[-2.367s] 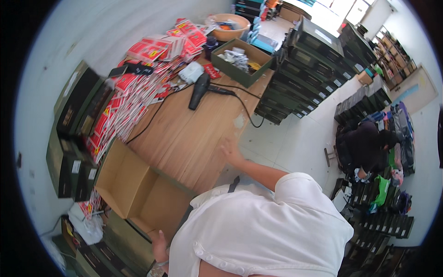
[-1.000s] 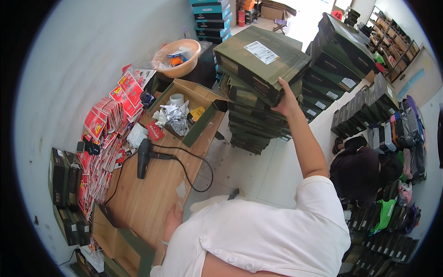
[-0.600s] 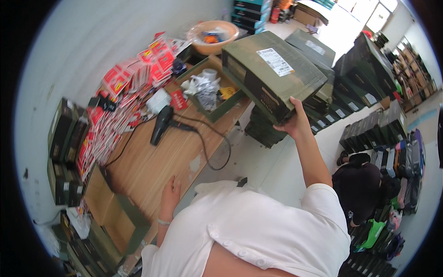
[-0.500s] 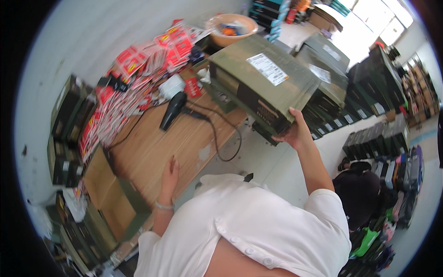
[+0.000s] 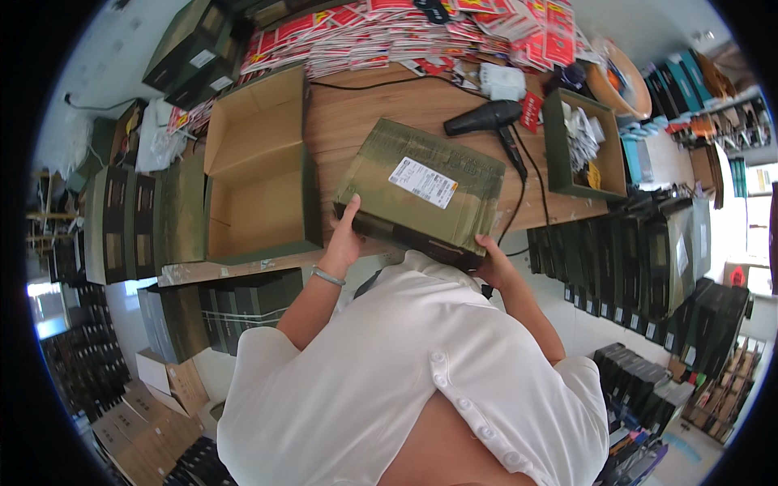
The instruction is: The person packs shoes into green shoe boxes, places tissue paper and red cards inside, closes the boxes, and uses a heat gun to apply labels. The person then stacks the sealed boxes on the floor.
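Now the green box (image 5: 421, 190) is coming down onto the worktop (image 5: 356, 121) — both hands, left (image 5: 344, 239) at seven o'clock, right (image 5: 493, 263) at five, are clasping its near edge.

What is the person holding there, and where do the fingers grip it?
A closed olive-green cardboard box, held in both hands: the left hand at its near left corner, the right hand under its near right corner.

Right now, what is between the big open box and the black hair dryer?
In the head view, the closed green box sits between the open box and the hair dryer, held by both hands: left, right.
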`<state>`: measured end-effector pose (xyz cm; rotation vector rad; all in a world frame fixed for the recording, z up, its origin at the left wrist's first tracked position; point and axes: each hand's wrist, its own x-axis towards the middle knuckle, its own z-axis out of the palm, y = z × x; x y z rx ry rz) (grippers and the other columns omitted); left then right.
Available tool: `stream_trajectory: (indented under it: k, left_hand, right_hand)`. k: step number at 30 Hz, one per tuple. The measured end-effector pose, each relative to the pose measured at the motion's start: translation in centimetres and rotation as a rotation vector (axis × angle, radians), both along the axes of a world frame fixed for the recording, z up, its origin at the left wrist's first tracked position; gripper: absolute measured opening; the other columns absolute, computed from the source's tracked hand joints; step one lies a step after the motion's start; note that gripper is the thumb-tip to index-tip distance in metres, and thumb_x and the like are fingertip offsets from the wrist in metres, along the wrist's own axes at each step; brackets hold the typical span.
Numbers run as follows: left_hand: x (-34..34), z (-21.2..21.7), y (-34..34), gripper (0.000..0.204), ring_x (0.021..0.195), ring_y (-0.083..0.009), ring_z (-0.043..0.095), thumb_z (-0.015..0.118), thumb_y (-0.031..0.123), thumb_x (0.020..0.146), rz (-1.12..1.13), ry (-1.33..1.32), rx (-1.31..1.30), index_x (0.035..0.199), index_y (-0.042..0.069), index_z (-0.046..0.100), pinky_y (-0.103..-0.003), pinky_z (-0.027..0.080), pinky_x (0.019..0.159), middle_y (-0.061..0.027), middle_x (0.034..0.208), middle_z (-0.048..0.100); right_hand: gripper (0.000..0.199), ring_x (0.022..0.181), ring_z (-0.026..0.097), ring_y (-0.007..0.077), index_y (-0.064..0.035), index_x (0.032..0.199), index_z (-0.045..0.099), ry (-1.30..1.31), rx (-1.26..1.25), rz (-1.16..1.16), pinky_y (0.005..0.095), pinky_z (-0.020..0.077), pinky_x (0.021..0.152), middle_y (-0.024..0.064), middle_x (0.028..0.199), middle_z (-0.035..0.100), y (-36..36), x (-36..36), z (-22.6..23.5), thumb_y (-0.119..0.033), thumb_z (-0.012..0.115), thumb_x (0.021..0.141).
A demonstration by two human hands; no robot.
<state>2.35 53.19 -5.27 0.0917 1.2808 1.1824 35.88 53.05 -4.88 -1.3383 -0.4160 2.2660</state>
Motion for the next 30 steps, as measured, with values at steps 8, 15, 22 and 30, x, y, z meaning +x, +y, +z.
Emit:
stream_trajectory:
  k: [8,15,22,30]
  left_hand:
    - [-0.4,-6.7,-2.7,0.071,0.122,-0.0207,0.044,0.073,0.04,0.083,0.253,0.09,-0.002,0.137,0.026,0.029,-0.038,0.038,0.096,-0.0031,0.135,0.043]
    - [2.9,-8.7,-6.3,0.062,0.118,-0.0196,0.045,0.067,0.046,0.087,-0.073,0.079,-0.094,0.133,0.015,0.039,-0.039,0.035,0.1,-0.0035,0.133,0.046]
    - [-0.5,-6.6,-2.5,0.038,0.114,-0.0343,0.053,0.059,0.028,0.094,-0.054,1.401,0.24,0.123,0.003,0.052,-0.041,0.041,0.098,-0.0161,0.124,0.054]
    - [0.8,-7.8,5.8,0.055,0.14,-0.0385,0.027,0.05,0.04,0.096,-0.409,1.853,0.103,0.145,0.016,0.041,-0.05,0.025,0.111,-0.019,0.153,0.03]
  right_hand:
    - [0.078,0.125,0.043,0.027,-0.0122,0.142,0.039,-0.109,0.07,0.061,0.0525,0.0299,0.104,0.0081,0.136,0.049,5.3,-1.8,-6.0,-0.053,0.065,0.08]
    - [0.085,0.12,0.046,0.0227,-0.0094,0.143,0.037,-0.464,0.306,-0.187,0.0471,0.0393,0.097,0.0105,0.131,0.051,12.9,-1.6,-7.5,-0.041,0.078,0.077]
    - [0.1,0.128,0.036,0.029,-0.0137,0.15,0.004,-0.338,0.186,-0.037,0.0586,0.0412,0.091,0.014,0.144,0.035,8.7,-2.2,-3.5,-0.04,0.074,0.084]
    - [0.071,0.107,0.056,0.0287,-0.0086,0.141,0.028,-0.341,0.337,0.27,0.0484,0.0483,0.082,0.0124,0.128,0.052,10.5,-4.3,-9.0,-0.032,0.07,0.088]
